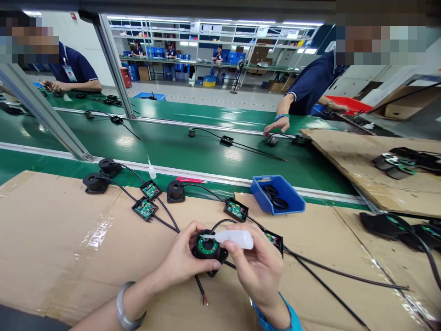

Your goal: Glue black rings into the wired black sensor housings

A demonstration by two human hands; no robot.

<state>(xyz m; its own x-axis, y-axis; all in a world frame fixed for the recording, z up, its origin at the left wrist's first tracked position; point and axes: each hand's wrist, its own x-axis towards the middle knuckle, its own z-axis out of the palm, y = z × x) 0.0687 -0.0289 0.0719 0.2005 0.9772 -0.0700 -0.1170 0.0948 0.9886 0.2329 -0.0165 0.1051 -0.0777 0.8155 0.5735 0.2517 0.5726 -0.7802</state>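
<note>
Left hand (179,258): black housing (221,255) is held by half-closed fingers.
Right hand (260,273): bottle (241,239) is pinched, nozzle (208,236) pointed left (over green ring (201,247)).

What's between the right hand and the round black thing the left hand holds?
The head view shows a white bottle's thin nozzle, reaching from the right hand over the round black thing.

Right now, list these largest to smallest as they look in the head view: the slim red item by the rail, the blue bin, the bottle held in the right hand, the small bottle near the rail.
1. Blue bin
2. Held bottle
3. Small bottle and slim red item: too alike to rank
</note>
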